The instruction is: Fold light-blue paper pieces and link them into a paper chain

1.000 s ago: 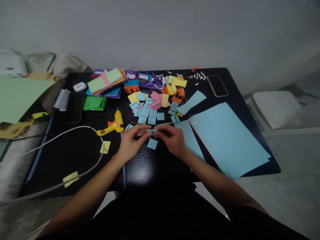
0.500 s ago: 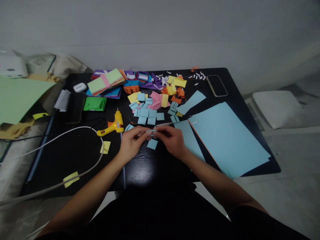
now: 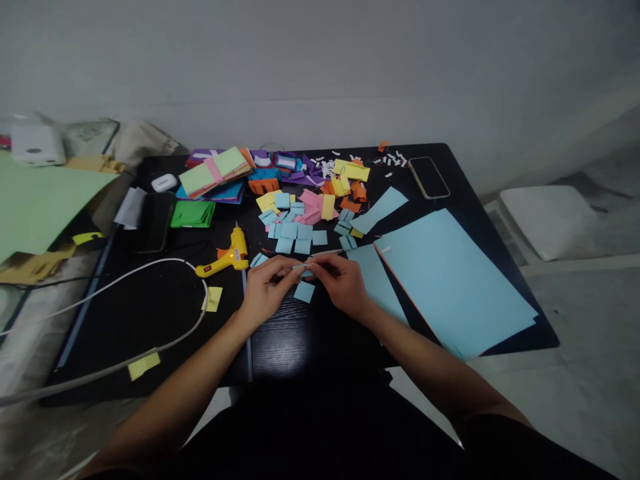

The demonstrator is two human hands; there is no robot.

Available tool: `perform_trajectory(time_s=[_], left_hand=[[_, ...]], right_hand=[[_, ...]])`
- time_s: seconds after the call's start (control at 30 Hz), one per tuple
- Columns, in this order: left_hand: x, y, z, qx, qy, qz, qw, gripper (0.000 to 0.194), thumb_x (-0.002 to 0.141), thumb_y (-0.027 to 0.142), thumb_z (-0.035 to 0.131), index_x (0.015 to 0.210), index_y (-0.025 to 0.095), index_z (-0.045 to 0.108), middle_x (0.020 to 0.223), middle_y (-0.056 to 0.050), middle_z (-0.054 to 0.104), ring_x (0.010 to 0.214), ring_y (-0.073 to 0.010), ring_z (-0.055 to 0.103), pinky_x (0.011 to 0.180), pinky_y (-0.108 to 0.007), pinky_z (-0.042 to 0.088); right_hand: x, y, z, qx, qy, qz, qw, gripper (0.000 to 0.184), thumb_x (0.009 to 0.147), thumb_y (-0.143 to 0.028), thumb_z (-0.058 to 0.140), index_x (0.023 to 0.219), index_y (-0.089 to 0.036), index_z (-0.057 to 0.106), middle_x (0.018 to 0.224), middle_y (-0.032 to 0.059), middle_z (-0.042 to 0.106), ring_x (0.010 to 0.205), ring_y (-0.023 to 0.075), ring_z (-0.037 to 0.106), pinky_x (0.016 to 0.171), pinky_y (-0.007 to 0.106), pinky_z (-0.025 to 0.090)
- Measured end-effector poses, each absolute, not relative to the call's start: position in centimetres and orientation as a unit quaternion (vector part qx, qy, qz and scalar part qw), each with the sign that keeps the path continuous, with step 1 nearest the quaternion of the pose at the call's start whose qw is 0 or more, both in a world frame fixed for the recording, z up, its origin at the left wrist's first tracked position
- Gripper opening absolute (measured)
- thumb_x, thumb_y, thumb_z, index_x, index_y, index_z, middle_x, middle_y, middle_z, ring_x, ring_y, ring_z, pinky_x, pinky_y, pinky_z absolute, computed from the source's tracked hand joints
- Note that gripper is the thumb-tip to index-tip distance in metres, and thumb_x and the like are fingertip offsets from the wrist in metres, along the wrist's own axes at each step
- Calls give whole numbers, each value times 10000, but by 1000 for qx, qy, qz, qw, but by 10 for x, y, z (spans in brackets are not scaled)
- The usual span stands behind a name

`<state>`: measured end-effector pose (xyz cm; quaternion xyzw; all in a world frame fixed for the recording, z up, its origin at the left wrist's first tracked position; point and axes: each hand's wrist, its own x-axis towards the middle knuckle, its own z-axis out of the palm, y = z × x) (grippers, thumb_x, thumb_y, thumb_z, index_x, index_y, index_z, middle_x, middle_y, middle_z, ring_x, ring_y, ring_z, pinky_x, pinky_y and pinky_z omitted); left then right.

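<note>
- The yellow glue gun [image 3: 237, 252] lies on the black worktop [image 3: 300, 347] with its tip pointing at the wall.
- The left hand [image 3: 267, 283] is to the right of the glue gun, with its thumb and fingers pinching a tiny bit of blue paper [image 3: 305, 271].
- The right hand [image 3: 345, 283] is farther right of the glue gun, and it pinches the other end of that same bit.
- So the tiny bit is right of the glue gun, held up between the two hands; its fold is too small to see well.
- One flat blue square [image 3: 304, 292] lies to the right of the glue gun and a bit nearer the person.
- A bunch of blue squares [image 3: 289, 230] is right of the glue gun, a little farther back, with pink paper pieces [image 3: 311, 207] behind it.
- Big blue sheets [image 3: 457, 283] lie far to the right of the glue gun.
- A phone [image 3: 429, 177] is also far right of the glue gun, near the back.
- Folded green paper [image 3: 193, 215] is left of the glue gun and behind it.
- A white cable [image 3: 75, 383] makes a loop to the left of the glue gun.
</note>
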<state>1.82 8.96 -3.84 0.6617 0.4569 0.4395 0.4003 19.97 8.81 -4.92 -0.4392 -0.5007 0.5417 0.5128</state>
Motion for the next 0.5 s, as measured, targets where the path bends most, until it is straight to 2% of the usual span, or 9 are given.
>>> perform_trajectory(time_s=[0.23,0.5], left_hand=[[20,91,-39,615,451,468,445,243,929,429,736,953,187,726,751,-18,766,627,-147,711,626,-261,593],[19,92,-41,635,444,457,435,215,937,394,732,921,182,757,727,-26,769,623,-151,719,609,-248,575]], right_hand=[[200,88,-51,-452,-523,511,511,289,888,-515,753,908,-227,769,862,31,793,786,204,766,748,337,690],[200,90,-51,-449,-529,516,502,295,862,-520,773,868,-225,761,817,22,780,761,202,753,719,329,674]])
